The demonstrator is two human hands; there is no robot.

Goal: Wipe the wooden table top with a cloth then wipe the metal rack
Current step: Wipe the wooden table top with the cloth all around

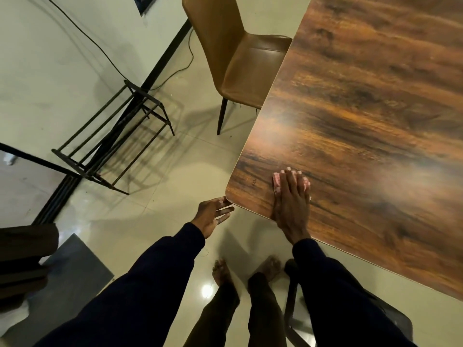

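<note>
Pink cloth [277, 182] pressed under flat right hand [290, 204] on glossy woodgrain table [363, 121]; left hand [213, 216] open.

Under the right hand [292, 204] the counter [370, 126] shows dark wood grain with a smooth, softly glossy finish and a thin pale edge band. The pink cloth [277, 182] pressed beneath that hand looks soft and nubby. Beyond the left hand [213, 215], the rack [110, 136] is thin black metal, matt. The chair [240, 68] past the counter's edge wears smooth tan leather-like upholstery. The floor [160, 191] below both hands is glossy pale tile.
</note>
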